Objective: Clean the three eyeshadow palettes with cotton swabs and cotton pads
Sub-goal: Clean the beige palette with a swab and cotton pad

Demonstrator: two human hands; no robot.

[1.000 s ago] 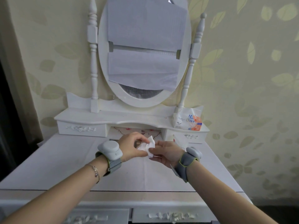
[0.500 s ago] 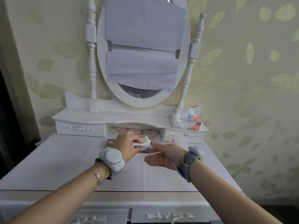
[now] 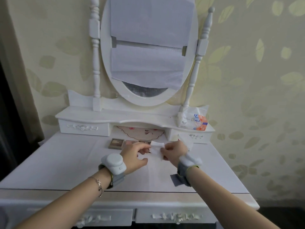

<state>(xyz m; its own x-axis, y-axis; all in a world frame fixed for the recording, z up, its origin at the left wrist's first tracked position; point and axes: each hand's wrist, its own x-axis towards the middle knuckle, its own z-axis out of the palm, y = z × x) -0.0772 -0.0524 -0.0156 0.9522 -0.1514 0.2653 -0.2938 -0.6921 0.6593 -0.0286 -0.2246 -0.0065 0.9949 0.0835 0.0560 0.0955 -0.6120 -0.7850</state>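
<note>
Cotton pad (image 3: 156, 149) stretched between both hands above the table (image 3: 66, 162), left fingers (image 3: 145, 147) and right fingers (image 3: 166, 148) pinching opposite edges; palettes (image 3: 116, 143) just beyond.

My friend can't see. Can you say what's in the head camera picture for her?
Two hands, the left hand and the right hand, pinch a white cotton pad between them above a white dressing table. Eyeshadow palettes lie just behind the hands, below an oval mirror covered with paper.
</note>
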